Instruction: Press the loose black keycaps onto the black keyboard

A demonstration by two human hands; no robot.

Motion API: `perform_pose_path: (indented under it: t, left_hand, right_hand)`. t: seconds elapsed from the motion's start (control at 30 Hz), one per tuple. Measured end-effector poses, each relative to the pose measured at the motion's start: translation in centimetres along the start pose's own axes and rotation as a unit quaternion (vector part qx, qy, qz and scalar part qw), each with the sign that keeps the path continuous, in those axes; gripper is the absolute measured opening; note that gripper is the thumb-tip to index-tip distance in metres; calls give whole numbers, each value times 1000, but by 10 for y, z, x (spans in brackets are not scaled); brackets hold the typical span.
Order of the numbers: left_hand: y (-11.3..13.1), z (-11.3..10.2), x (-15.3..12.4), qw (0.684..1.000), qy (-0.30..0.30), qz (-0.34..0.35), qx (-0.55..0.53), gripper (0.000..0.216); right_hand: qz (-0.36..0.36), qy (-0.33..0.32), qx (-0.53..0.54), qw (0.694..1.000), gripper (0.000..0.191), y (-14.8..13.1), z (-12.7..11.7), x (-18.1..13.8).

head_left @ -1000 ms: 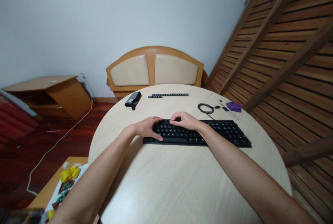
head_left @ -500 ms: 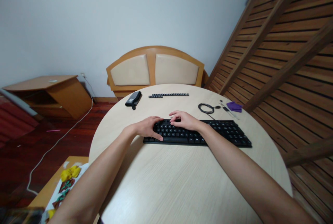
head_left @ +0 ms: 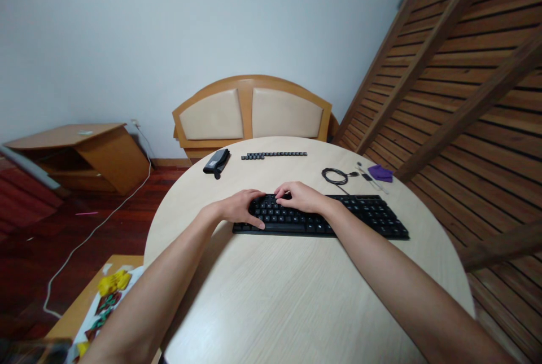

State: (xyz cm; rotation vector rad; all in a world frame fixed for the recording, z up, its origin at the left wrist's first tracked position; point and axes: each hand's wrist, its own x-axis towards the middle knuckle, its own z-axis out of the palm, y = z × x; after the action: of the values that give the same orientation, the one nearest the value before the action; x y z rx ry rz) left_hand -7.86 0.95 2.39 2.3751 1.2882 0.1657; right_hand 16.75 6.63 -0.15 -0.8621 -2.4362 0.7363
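A black keyboard (head_left: 292, 227) lies crosswise on the round table. My left hand (head_left: 242, 207) grips its left end, the thumb along the front keys and the fingers at the back edge. Over the upper rows, left of the keyboard's middle, my right hand (head_left: 295, 197) is bent down with thumb and fingertips drawn together at the keys. Whatever sits between those fingertips is too small and hidden to make out. Farther back, loose dark keycaps (head_left: 277, 154) are lined up in two rows, the front one shorter.
A black pouch (head_left: 217, 162) lies at the table's back left. The keyboard's coiled cable (head_left: 334, 176), a purple cloth (head_left: 380, 172) and small thin items are at the right. Slatted wood (head_left: 466, 87) leans beside the pale round table (head_left: 296, 296).
My right hand has dipped slightly, its fingertips now lower and closer to the keys. The left hand and the keyboard stay where they were.
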Motion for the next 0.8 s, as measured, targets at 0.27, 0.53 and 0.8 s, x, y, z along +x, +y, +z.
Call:
perform_pose_path:
  t: [0.27,0.53,0.8]
  left_hand:
    - [1,-1,-1,1000,-3,-8,-1,102]
    - [5,-2,-2,1000,-6,-14,-3,101]
    - [2,-1,-1,1000,-1,-10,0,101]
  right_hand:
    - [-11,-10,4,1000,10,-4,-5,-3]
    - [-19,-17,-32,999,9,-3,-3,-1]
    - [-34,-26,-18,999,12,-1,-5,-2]
